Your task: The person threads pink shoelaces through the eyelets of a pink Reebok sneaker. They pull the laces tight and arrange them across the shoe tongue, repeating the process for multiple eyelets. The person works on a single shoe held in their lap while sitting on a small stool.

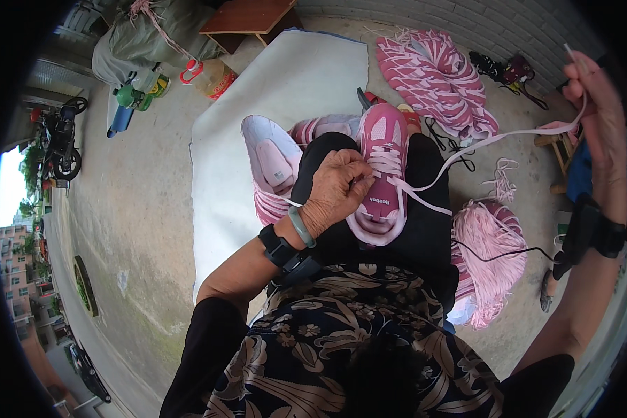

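Observation:
A pink sneaker (378,200) rests across my lap, its toe pointing away from me and its lace crossing the upper part of the tongue. At the shoe's left edge my left hand (338,184) is closed, its fingertips pinching the side by the eyelets; exactly what lies between them is partly hidden. Raised far out at the right, my right hand (595,101) grips a pale pink shoelace (494,138) near its end, and the white tip sticks up past the fingers. That lace runs slack from the shoe's top eyelets to the hand.
More pink sneakers (266,157) sit left of my knee on a white sheet (219,181). A heap of pink shoes (432,76) lies ahead at the right. Beside my right leg is a bundle of pink laces (491,258). Bottles (212,78) stand at the far left.

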`<state>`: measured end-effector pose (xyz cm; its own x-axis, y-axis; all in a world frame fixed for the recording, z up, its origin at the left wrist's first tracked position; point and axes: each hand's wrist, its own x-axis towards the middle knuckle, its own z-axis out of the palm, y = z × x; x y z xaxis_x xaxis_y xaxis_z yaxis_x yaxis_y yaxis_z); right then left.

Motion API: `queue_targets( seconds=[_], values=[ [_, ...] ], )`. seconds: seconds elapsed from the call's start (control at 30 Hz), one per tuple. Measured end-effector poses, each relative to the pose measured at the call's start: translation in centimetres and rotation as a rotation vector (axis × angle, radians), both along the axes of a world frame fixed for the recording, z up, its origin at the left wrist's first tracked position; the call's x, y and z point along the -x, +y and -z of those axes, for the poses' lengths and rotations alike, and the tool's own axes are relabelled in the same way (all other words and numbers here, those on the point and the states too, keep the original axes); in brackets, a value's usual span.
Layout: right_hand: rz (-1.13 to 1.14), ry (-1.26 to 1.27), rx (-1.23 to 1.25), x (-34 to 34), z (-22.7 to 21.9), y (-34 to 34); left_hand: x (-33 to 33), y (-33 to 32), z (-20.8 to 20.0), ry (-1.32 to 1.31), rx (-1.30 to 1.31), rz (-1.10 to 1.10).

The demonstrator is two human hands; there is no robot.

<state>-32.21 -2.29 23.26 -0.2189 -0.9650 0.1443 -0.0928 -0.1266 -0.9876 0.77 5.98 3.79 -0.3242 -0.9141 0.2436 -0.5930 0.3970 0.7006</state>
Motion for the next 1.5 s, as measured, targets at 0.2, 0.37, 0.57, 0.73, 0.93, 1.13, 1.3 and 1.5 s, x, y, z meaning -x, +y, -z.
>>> queue_targets(
  seconds=[0.2, 0.37, 0.57, 0.73, 0.93, 1.13, 1.3, 1.5],
  values=[
    [-0.45, 0.472, 0.092, -10.3, 17.4, 7.9, 1.2, 0.0, 0.6, -0.108, 0.122, 0.127],
    [-0.398, 0.952, 0.332, -13.6, 20.6, 9.6, 0.9, 0.1, 1.0, -0.087, 0.113, 0.107],
    [-0.293, 1.232, 0.334, -13.9, 21.4, 9.9, 0.8, 0.1, 1.6, -0.082, 0.122, 0.097],
    [-0.269, 1.261, 0.248, -14.5, 21.6, 9.7, 0.8, 0.3, 1.8, -0.074, 0.136, 0.106],
    [-0.291, 1.199, 0.206, -15.0, 21.4, 9.2, 0.9, 0.2, 1.8, -0.095, 0.144, 0.121],
    [-0.318, 1.031, 0.232, -14.8, 22.0, 8.2, 0.9, -0.1, 1.9, -0.107, 0.156, 0.115],
    [-0.301, 1.004, 0.229, -15.4, 22.2, 8.1, 1.1, -0.2, 2.0, -0.117, 0.168, 0.092],
    [-0.425, 1.033, 0.188, -13.4, 20.9, 8.5, 1.3, -0.3, 2.2, -0.04, 0.076, 0.055]
  ],
)
